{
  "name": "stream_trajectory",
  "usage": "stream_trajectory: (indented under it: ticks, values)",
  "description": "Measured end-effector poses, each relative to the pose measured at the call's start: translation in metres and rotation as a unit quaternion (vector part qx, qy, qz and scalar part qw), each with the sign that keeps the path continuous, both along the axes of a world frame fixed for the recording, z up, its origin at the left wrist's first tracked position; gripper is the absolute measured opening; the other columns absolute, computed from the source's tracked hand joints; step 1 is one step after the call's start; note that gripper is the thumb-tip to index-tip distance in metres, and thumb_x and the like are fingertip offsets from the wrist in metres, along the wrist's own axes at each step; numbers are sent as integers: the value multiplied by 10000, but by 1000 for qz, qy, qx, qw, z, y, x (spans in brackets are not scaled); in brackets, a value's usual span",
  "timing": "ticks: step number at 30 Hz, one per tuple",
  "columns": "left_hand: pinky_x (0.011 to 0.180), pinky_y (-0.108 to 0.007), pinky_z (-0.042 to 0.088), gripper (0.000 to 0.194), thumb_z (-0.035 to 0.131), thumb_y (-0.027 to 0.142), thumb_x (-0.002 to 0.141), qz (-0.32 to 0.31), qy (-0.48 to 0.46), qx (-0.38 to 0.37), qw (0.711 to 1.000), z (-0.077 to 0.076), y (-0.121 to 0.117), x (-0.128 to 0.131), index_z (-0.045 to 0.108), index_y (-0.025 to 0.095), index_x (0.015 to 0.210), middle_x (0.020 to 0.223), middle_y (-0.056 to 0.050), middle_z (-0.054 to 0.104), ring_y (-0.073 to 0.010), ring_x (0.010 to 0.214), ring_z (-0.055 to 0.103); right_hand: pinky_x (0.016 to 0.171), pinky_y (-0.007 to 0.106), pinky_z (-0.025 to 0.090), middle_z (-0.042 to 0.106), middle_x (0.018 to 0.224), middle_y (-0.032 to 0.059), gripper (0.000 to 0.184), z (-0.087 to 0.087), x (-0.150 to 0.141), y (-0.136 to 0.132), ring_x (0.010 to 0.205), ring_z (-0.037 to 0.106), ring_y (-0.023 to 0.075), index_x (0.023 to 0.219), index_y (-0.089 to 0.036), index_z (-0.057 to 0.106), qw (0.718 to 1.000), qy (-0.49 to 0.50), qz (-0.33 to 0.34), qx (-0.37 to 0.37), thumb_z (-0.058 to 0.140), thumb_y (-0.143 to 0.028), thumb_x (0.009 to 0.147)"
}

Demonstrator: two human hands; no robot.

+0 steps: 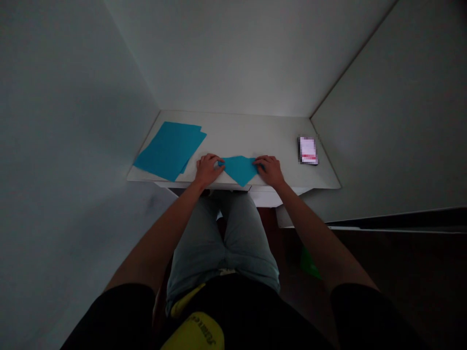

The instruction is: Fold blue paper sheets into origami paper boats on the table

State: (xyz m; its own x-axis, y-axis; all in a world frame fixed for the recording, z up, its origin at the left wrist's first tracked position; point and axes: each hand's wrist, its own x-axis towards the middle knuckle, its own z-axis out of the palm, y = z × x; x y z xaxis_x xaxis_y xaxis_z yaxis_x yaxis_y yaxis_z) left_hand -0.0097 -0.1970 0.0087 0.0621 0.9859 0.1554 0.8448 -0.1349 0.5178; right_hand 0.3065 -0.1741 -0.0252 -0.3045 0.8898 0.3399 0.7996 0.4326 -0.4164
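Note:
A folded piece of blue paper (241,168) lies at the front of the white desk (251,131), its lower point reaching the desk's front edge. At its left corner my left hand (209,168) pinches the paper between thumb and fingers. My right hand (269,170) grips the opposite corner in the same way, fingers curled over the top. The paper is wide across the top and narrows to a point toward my body. Both wrists rest near the front edge.
Larger blue sheets (170,149) lie overlapped at the desk's left end. On the right is a phone-like device (308,150) with a blurred, lit screen. Walls enclose the desk at the back and both sides. Something green (309,265) shows on the dark floor, lower right.

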Motion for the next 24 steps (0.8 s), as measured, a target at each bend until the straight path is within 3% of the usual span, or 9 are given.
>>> stream_trajectory:
  ticks: [5,9,12,18,24]
  values:
    - [1189,-547,438,195,699,282,1064,23,4,10,1000,-3,11,-4,843,307,1192,1419,-107,699,-365,1407,576,1093,558,483,788,1447,103,331,3,6,-16,1325,675,357,1327,-261,833,997,-20,71,-10,591,-343,1117]
    - [1174,-552,441,239,639,298,1089,27,7,13,1000,-6,11,-4,818,292,1247,1416,-125,691,-371,1385,575,1136,544,473,710,1578,146,571,3,20,-37,1405,660,376,1558,-251,720,986,-58,154,-9,708,-577,1090]
    - [1197,-569,432,309,635,310,1087,31,13,16,999,-6,10,-2,772,286,1362,1464,-138,682,-383,1404,567,1138,549,469,710,1572,153,649,0,29,-48,1407,655,385,1607,-259,682,982,-67,175,-12,747,-614,1067]
    - [1237,-552,397,379,609,340,1102,19,48,11,999,-7,9,-1,727,286,1459,1527,-141,639,-378,1446,534,1058,518,504,799,1345,119,348,-7,30,-44,1245,718,338,1370,-297,815,987,-15,158,-10,661,-509,1140]
    - [1254,-545,387,436,562,351,1107,12,64,4,998,-4,8,1,713,259,1505,1560,-148,628,-371,1467,522,1038,493,530,749,1240,135,236,-4,24,-27,1109,701,311,1167,-264,849,992,3,121,-40,701,-431,1091]
